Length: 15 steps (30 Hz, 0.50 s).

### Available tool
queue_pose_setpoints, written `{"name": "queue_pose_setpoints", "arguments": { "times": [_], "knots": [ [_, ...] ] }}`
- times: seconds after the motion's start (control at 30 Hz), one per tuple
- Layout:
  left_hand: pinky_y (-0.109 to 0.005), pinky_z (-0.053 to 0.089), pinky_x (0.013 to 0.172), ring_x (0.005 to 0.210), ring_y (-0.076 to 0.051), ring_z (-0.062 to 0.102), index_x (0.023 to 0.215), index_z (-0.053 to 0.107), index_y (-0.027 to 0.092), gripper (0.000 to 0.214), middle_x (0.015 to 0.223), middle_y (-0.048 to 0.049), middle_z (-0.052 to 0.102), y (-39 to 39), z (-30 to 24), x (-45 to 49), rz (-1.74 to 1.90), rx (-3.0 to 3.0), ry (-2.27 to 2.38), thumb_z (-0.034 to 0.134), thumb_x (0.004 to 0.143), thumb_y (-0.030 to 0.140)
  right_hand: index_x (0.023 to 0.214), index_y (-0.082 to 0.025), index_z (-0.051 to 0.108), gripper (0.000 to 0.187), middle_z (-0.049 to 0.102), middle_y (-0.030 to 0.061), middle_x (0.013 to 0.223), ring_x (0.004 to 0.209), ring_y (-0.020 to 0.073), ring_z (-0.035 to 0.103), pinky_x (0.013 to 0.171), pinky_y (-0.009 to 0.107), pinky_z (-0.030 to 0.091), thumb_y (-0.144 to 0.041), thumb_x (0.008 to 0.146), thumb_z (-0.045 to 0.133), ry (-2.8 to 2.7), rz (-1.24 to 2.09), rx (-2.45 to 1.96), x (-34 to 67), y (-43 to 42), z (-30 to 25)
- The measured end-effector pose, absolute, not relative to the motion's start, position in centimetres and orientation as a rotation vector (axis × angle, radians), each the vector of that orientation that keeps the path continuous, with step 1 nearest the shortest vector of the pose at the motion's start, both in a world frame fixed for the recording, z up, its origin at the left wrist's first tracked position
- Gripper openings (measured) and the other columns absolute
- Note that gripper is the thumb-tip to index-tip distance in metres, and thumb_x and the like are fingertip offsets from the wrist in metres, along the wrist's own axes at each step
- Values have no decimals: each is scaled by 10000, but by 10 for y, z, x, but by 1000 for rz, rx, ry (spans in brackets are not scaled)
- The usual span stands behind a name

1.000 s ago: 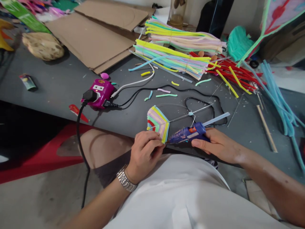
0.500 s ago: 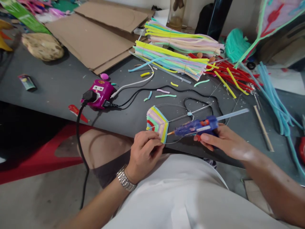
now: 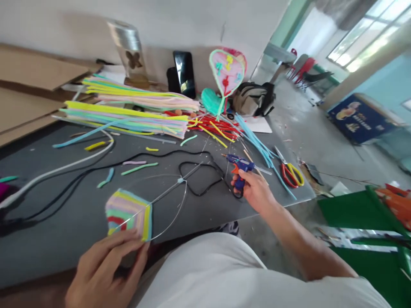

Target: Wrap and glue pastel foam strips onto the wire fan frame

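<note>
My left hand (image 3: 109, 265) pinches the lower edge of a striped pipe-cleaner piece (image 3: 130, 209) in yellow, lilac, green, red and blue. A thin wire frame (image 3: 175, 218) with a straight stem runs from that piece to the upper right. Wrapped round the handle of a blue glue gun (image 3: 239, 164) is my right hand (image 3: 257, 190). The gun's nozzle points left, away from the striped piece, and a clear glue stick (image 3: 263, 170) juts from its back. Its black cord (image 3: 205, 192) loops on the table (image 3: 192, 214) beside the wire stem.
Bundled pastel pipe cleaners (image 3: 128, 119) lie at the back, with red ones (image 3: 215, 126) and blue ones (image 3: 257, 141) to their right. Scissors (image 3: 289, 169) rest near the right table edge. A phone (image 3: 185, 75) leans on the wall beside a heart-shaped wire piece (image 3: 226, 72).
My right hand has carried the glue gun away from the striped piece, to the right. The camera view has swung right, bringing the scissors and room into sight. My left hand keeps its pinch.
</note>
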State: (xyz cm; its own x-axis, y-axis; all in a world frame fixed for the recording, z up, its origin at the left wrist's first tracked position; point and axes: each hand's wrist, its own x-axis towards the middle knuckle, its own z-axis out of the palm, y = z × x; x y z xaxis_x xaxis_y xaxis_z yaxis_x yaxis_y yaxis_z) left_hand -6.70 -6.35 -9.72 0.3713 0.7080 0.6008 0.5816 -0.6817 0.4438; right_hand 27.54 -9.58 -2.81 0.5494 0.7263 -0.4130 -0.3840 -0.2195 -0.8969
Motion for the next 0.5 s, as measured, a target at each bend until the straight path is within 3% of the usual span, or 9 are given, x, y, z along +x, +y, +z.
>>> {"name": "queue_pose_setpoints", "arguments": {
  "times": [0.17, 0.3, 0.37, 0.5],
  "knots": [
    [-509, 526, 864, 890, -278, 702, 950, 696, 264, 97, 1013, -42, 744, -64, -109, -70, 1239, 2404, 1173, 744, 887, 319, 793, -172, 687, 386, 712, 65, 770, 711, 208, 685, 580, 311, 552, -539, 724, 783, -542, 1042, -1727, 295, -122, -22],
    [-525, 530, 880, 896, -280, 705, 957, 703, 283, 110, 1050, -22, 743, -61, -114, -70, 1267, 2359, 1184, 762, 868, 312, 807, -177, 706, 264, 660, 25, 683, 704, 189, 650, 659, 306, 531, -437, 853, 710, -997, 358, -2283, 332, -131, -7],
    [-520, 529, 863, 892, -283, 704, 962, 700, 279, 102, 1042, -22, 745, -59, -112, -69, 1260, 2384, 1180, 754, 877, 296, 957, -162, 715, 241, 703, 47, 862, 852, 205, 677, 785, 351, 564, -398, 921, 686, -1092, 207, -2337, 344, -129, 4],
    [-447, 535, 833, 876, -251, 698, 941, 686, 240, 83, 970, -51, 738, -62, -97, -66, 1262, 2481, 1118, 742, 882, 222, 1274, -207, 634, 338, 632, 94, 1320, 1126, 231, 653, 944, 418, 576, -389, 989, 642, -1257, 433, -2194, 344, -120, 28]
  ]
}}
